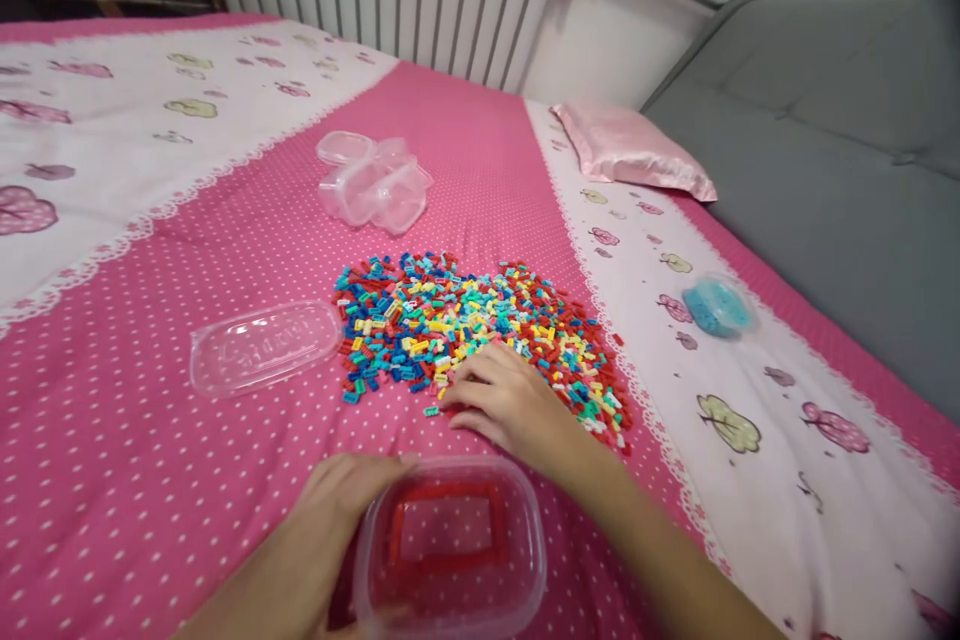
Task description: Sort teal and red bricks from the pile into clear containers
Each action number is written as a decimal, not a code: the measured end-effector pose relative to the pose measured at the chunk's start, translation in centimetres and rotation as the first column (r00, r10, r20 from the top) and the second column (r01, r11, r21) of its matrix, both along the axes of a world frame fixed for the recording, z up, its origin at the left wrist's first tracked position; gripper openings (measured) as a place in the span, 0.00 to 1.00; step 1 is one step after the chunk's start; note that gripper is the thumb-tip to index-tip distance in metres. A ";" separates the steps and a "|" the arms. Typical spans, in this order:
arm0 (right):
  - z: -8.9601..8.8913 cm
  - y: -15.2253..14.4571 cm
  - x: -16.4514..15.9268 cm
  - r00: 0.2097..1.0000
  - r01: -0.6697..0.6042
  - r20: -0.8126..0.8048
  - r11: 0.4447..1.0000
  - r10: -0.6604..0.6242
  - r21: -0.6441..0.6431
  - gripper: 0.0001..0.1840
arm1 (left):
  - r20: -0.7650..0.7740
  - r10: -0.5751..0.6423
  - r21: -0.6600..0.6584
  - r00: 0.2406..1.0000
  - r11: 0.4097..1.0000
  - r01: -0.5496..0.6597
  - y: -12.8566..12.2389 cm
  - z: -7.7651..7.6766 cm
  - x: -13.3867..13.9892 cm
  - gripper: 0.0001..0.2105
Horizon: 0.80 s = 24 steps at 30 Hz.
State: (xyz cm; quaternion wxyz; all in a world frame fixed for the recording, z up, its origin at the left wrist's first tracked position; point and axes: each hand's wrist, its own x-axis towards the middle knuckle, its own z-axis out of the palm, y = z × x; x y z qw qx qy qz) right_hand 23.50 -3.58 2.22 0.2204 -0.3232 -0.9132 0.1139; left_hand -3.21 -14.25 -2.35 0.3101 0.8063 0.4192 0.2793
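Note:
My left hand (341, 490) grips the left side of a clear plastic container (531, 560), its thumb side along the rim. Inside the container, a red rectangular outline (442, 565) shows near the bottom; its pieces are too blurred to tell apart. My right hand (506, 400) reaches to the near edge of a wide pile of small coloured toy bricks (457, 310). Its fingers are bent and apart, tips touching the bricks; no held brick can be made out. One loose green brick (431, 411) lies just left of those fingertips.
A clear lid (262, 348) lies left of the pile. Beyond it sit several nested clear containers (375, 182). On the right is a container with blue contents (716, 306). A pink pillow (634, 155) rests near the grey headboard (825, 120). The pink bedspread (187, 480) lies underneath.

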 end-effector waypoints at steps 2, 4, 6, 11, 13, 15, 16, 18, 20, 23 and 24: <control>-0.4 0.8 -0.7 0.995 -0.047 0.090 0.997 0.042 0.055 0.05 | -0.012 -0.048 -0.017 0.999 0.999 0.048 0.2 1.0 0.0 0.40; -0.6 1.1 -0.6 0.992 -0.060 0.118 0.995 0.051 0.080 0.06 | 0.011 -0.091 -0.020 0.996 0.996 0.091 0.4 2.0 0.1 0.38; 0.0 0.7 -0.1 0.995 -0.049 0.093 0.996 0.042 0.069 0.05 | 0.015 -0.111 -0.016 0.994 0.994 0.111 0.5 2.8 0.3 0.36; 4.5 -3.3 0.3 0.977 0.086 -0.181 0.988 -0.109 -0.132 0.04 | 0.040 -0.101 0.004 0.994 0.995 0.101 0.7 2.9 0.6 0.37; 6.1 -5.7 -0.8 0.977 0.100 -0.159 0.968 -0.139 -0.229 0.03 | 0.044 -0.094 0.006 0.995 0.996 0.094 0.7 2.6 0.7 0.36; 6.8 -7.7 -2.5 0.984 0.126 -0.097 0.967 -0.150 -0.222 0.05 | 0.044 -0.086 0.007 0.995 0.996 0.086 0.6 2.5 0.7 0.35; 6.8 -8.4 -3.3 0.993 0.110 -0.018 0.964 -0.118 -0.240 0.05 | 0.047 -0.085 0.013 0.995 0.996 0.085 0.6 2.5 0.8 0.35; 6.2 -9.0 -4.8 0.983 0.110 0.176 0.950 -0.060 -0.291 0.07 | 0.048 -0.079 0.029 0.996 0.997 0.078 0.6 2.5 0.8 0.33; 5.4 -8.9 -5.7 0.938 0.160 0.344 0.933 -0.042 -0.323 0.08 | 0.052 -0.074 0.043 0.996 0.996 0.072 0.6 2.6 0.9 0.33; 4.8 -8.4 -5.9 0.887 0.259 0.450 0.922 -0.109 -0.287 0.07 | 0.062 -0.062 0.043 0.996 0.997 0.059 0.6 2.5 1.0 0.35; 4.7 -8.4 -5.8 0.879 0.280 0.456 0.925 -0.139 -0.258 0.08 | 0.067 -0.059 0.042 0.996 0.998 0.056 0.5 2.5 1.0 0.36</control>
